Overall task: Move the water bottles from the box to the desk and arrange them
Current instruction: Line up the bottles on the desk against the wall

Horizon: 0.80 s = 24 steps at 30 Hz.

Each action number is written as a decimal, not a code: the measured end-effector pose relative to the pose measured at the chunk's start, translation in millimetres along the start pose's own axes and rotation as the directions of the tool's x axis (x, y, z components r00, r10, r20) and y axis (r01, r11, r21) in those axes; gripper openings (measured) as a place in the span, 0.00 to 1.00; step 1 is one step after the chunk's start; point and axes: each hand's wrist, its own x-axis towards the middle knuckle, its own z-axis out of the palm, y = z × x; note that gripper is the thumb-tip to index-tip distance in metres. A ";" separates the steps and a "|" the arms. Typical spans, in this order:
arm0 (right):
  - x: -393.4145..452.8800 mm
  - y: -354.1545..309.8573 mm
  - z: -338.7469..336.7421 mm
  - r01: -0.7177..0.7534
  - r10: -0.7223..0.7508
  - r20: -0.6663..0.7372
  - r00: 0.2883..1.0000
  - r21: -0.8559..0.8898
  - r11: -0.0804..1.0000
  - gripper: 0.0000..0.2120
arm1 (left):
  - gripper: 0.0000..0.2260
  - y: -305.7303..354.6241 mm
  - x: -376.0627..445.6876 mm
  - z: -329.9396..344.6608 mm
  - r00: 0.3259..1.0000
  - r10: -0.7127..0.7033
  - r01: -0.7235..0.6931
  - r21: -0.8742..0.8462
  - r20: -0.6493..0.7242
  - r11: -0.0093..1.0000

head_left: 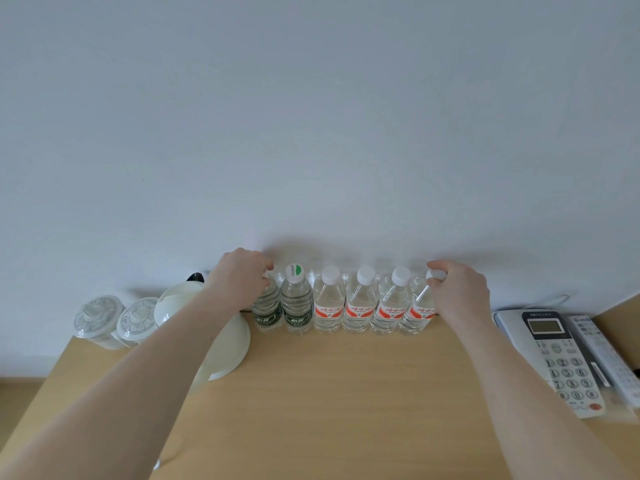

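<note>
A: Bottle orientation?
B: Six upright, long axes vertical, caps up, one row along the desk's far edge at the wall.
A: Hands?
B: Left hand curled round the leftmost green-label bottle's neck. Right hand pinches the rightmost red-label bottle's white cap.
A: Look?
B: Clear plastic: two green labels left, four red right.

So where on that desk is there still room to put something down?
The bare desk in front of the bottle row, between the white kettle and the telephone, is free. The back edge is crowded: six bottles, with lidded cups far left.
</note>
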 end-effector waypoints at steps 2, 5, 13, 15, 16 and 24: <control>0.3 2.0 0.8 0.003 -0.003 -0.002 1.000 0.007 1.000 0.15 | 0.16 -0.7 -1.2 0.0 1.000 -0.006 0.006 -0.008 0.002 1.000; 1.7 3.7 1.7 0.006 -0.006 0.004 1.000 0.000 1.000 0.15 | 0.16 -0.6 -2.5 -0.8 1.000 -0.015 0.015 -0.015 0.002 1.000; 2.0 7.1 3.4 0.031 -0.031 -0.006 1.000 -0.005 1.000 0.16 | 0.17 3.1 -6.2 -2.1 1.000 -0.018 0.018 -0.005 0.005 1.000; 1.9 7.5 4.0 0.040 -0.040 -0.005 0.999 -0.009 0.999 0.17 | 0.17 4.1 -7.3 -2.3 1.000 -0.028 0.028 -0.012 0.012 1.000; 2.0 8.1 4.2 0.044 -0.044 -0.006 0.999 -0.008 0.999 0.17 | 0.17 4.2 -7.8 -1.8 1.000 -0.029 0.029 -0.016 0.013 0.999; 2.8 12.7 4.5 0.092 -0.091 0.022 0.996 -0.028 0.995 0.17 | 0.17 5.1 -11.6 0.7 0.998 -0.058 0.059 -0.089 0.009 0.994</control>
